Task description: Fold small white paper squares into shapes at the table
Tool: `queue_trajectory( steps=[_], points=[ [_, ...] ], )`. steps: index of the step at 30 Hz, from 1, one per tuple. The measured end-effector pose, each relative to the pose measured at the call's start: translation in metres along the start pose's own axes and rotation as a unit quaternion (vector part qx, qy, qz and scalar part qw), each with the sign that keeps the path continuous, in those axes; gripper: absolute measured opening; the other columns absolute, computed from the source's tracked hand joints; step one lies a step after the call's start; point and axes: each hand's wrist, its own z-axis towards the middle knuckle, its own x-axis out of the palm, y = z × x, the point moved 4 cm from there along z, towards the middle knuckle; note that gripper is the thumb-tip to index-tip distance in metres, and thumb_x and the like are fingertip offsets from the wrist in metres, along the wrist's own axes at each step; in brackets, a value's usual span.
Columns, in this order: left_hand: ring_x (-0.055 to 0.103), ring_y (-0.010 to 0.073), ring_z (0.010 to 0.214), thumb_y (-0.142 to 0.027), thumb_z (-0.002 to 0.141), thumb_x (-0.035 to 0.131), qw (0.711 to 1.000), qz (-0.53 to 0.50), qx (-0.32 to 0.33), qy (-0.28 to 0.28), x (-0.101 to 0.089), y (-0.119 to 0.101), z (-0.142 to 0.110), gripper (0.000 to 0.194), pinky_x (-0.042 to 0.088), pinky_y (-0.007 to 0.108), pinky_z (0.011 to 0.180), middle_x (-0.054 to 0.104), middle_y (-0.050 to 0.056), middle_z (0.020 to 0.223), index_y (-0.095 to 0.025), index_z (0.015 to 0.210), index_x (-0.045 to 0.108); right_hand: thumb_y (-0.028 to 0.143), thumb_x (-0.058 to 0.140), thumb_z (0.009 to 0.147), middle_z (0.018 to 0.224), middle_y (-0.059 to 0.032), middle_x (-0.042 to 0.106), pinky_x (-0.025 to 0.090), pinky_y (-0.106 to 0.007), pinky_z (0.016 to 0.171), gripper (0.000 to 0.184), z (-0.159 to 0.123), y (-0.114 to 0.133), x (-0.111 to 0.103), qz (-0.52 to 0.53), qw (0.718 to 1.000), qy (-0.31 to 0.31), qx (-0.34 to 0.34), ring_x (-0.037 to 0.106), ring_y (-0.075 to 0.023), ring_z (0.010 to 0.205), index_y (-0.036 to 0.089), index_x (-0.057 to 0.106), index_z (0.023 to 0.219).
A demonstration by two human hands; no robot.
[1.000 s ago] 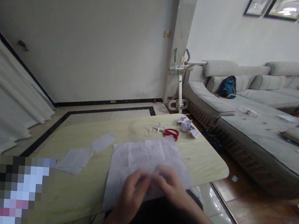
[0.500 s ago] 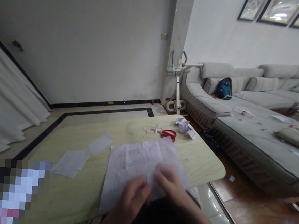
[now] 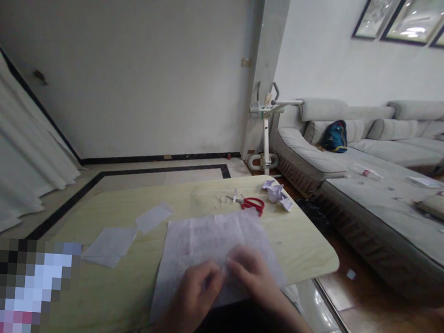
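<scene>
Over a large printed sheet of paper [image 3: 192, 240] on the table, my left hand [image 3: 200, 289] and my right hand [image 3: 253, 275] come together, fingertips close to each other. Both are closed in a pinch; whatever lies between the fingers is hidden or too small to name, and the right hand is blurred. Beyond the sheet's far edge lie red-handled scissors [image 3: 253, 204]. Thin white scraps [image 3: 221, 202] are scattered by their blades. Folded or crumpled pale paper pieces [image 3: 275, 192] sit at the far right corner.
Several blank paper pieces [image 3: 112, 245] lie on the left of the wooden table [image 3: 307, 248]. A grey sofa [image 3: 375, 197] with a blue backpack [image 3: 335, 136] stands to the right. White exercise equipment [image 3: 266, 134] stands behind the table. A curtain [image 3: 13, 157] hangs at the left.
The camera view has shifted slightly, so the scene sits a little lower and to the right. My hands stay pinched together over the sheet, with only small finger motion.
</scene>
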Motion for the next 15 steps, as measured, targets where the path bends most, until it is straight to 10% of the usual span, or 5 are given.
queue_trajectory(
  steps=[15],
  points=[
    [0.063,0.014,0.056,-0.028,0.087,0.058,0.979,0.028,0.097,-0.174,-0.016,-0.015,0.001,0.02,0.05,0.021,0.056,0.066,-0.002,0.059,-0.021,0.072,0.068,0.039,0.06,0.086,0.08,-0.0023,0.062,0.046,-0.027,0.069,0.02,0.0,0.008,0.002,0.011,0.996,-0.08,-0.044,0.057,-0.0175,0.076,0.019,0.062,0.085]
  ],
)
